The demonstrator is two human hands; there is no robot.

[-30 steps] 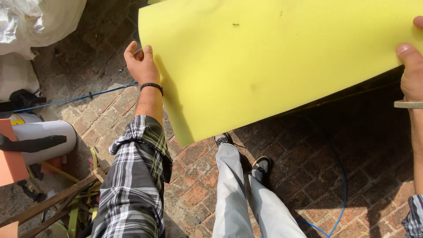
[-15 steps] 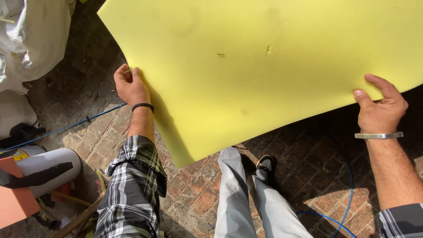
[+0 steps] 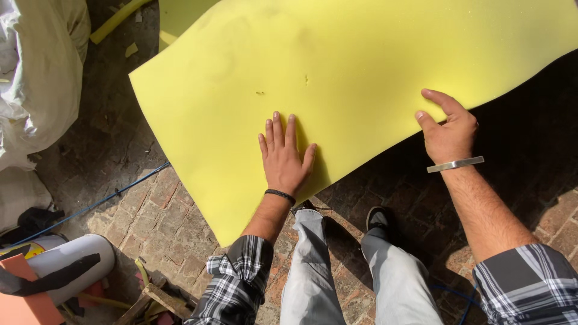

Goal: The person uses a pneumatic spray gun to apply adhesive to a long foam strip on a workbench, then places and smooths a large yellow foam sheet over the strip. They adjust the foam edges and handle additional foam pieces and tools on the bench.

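The yellow foam sheet [image 3: 361, 78] runs lengthwise left to right ahead of both hands: left hand [image 3: 284, 157] flat, open on it; right hand [image 3: 448, 131] pinching its near edge.

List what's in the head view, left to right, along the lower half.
White cylinder → blue cable → left hand flat on the yellow foam sheet → shoe → right hand gripping the sheet's edge.

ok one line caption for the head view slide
Left hand flat on a yellow foam sheet, right hand gripping its edge.
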